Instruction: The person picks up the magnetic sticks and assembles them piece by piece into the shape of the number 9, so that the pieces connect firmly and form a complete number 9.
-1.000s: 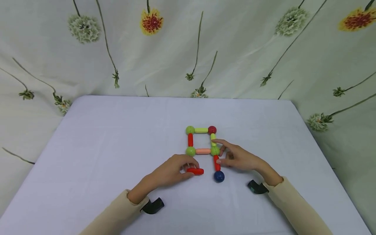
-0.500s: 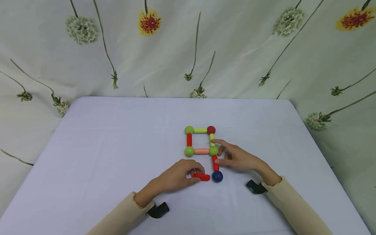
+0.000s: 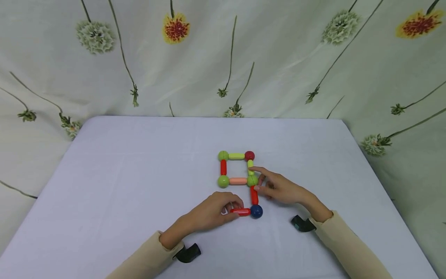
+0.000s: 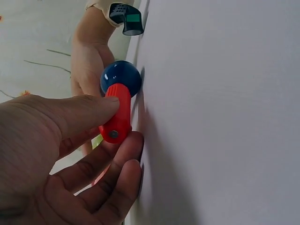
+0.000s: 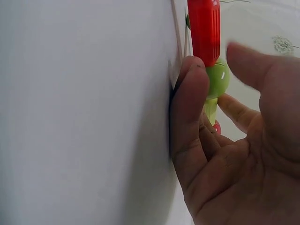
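Note:
My left hand [image 3: 212, 211] pinches a red magnetic rod [image 3: 245, 212], thumb on top in the left wrist view. The rod's far end touches a dark blue ball [image 3: 256, 211]. An upright red rod [image 3: 254, 195] joins that ball to a green ball [image 3: 252, 180]. My right hand [image 3: 282, 188] is beside this green ball, its index fingertip at a yellow-green rod [image 3: 250, 164]. In the right wrist view, the thumb stands apart from the red rod [image 5: 205, 35], while the other fingers lie beside the green ball [image 5: 219, 83].
The square's other parts are a dark red ball [image 3: 249, 155], a yellow-green rod [image 3: 236, 156], two green balls [image 3: 223, 155], a red rod [image 3: 223, 167] and a salmon rod [image 3: 238, 181]. All lie on a white-covered table [image 3: 139, 162] before a flowered cloth [image 3: 202, 58].
My left hand has carried the red rod right and toward the near edge, until its end meets the blue ball. The right hand has stayed almost in place, its thumb shifting slightly up the red rod.

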{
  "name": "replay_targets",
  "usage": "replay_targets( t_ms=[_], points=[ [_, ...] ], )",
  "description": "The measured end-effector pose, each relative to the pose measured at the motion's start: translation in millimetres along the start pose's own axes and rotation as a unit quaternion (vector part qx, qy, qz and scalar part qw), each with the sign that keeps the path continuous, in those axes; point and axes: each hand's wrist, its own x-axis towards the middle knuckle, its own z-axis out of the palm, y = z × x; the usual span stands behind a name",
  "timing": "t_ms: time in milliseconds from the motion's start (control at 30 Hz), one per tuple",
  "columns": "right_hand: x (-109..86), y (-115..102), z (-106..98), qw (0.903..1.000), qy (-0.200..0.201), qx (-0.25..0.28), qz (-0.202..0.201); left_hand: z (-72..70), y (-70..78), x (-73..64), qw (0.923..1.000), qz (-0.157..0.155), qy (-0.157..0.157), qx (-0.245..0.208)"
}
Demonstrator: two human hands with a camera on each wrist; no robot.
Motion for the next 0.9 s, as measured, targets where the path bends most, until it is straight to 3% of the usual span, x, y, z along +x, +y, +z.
replay_targets(
  t_ms=[367, 633, 733, 900],
  points=[
    [1.0, 0.7, 1.5, 0.9998, 0.007, -0.009, -0.017, -1.2, -4.8, -5.1, 0.9998, 0.018, 0.008, -0.001],
    [1.0, 1.3, -1.1, 0.9997, -0.003, 0.001, -0.026, -4.4, -5.5, -8.8, 0.9996, 0.014, 0.019, 0.012],
    [-3.0, 1.2, -6.3, 0.9997, -0.004, -0.009, -0.021, -10.2, -4.6, -14.1, 0.9989, 0.011, 0.041, 0.018],
    [-11.8, 3.2, -19.1, 0.9970, 0.057, -0.050, -0.018, -34.8, -6.0, -28.7, 0.9879, -0.005, 0.133, 0.079]
  ],
)
